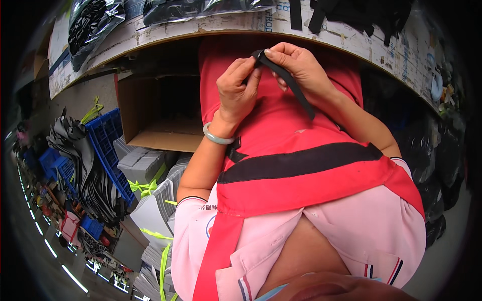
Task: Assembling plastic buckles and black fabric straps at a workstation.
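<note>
Both hands up near bench (241, 25) edge, over red apron. Left hand (240, 93) pinching strap (288, 80) end, right hand (296, 62) gripping it just beside. Looks like folding the tip; next probably needs a firm pinch, fold held flat.

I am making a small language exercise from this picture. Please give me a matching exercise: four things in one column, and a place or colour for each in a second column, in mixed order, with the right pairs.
Things:
1. black strap
2. bangle
3. cardboard box
4. blue crate

Places or colours:
A. open, under the edge of the worktable
B. pale green, around the left wrist
C. pinched by the fingers of the left hand and the right hand
D. beside a stack of dark sheets, to the person's left

Pairs: 1-C, 2-B, 3-A, 4-D
</note>
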Motion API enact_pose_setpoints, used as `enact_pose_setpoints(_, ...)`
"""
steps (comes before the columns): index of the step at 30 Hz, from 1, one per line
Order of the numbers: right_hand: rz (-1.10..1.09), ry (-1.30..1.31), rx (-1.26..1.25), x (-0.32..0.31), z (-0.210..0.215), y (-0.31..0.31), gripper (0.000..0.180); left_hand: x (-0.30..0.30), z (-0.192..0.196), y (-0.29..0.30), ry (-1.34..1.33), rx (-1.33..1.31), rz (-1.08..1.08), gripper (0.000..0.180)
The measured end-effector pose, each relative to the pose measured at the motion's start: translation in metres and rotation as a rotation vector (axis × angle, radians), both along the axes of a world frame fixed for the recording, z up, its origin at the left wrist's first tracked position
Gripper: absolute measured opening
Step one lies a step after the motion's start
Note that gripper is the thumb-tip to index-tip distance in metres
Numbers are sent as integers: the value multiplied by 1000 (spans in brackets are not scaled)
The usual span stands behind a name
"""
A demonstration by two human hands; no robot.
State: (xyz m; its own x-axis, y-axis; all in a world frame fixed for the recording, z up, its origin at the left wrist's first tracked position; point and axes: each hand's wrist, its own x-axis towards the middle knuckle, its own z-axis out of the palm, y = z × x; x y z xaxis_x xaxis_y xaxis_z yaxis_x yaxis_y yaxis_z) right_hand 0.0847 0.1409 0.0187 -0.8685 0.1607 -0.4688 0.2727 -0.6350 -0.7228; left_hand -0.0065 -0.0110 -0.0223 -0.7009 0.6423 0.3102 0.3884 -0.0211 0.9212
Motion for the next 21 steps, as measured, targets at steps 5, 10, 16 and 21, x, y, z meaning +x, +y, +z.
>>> enact_pose_setpoints(5, 42, -36, -25, -3, -6, 6, 28, -12, -13, -6, 6, -43, -128, 22)
enact_pose_setpoints(10, 162, 11, 128, -5, -6, 11, 21, -21, 15, -14, -1393, 161, -216, 25)
enact_pose_setpoints(16, 159, 136, 719, -4, -27, 8, 10, -10, 2, -6, -1278, -10, -82, 22)
enact_pose_setpoints(21, 147, 150, 787, 0, -35, 5, 11, -12, -8, -2, -1251, -39, -96, 23)
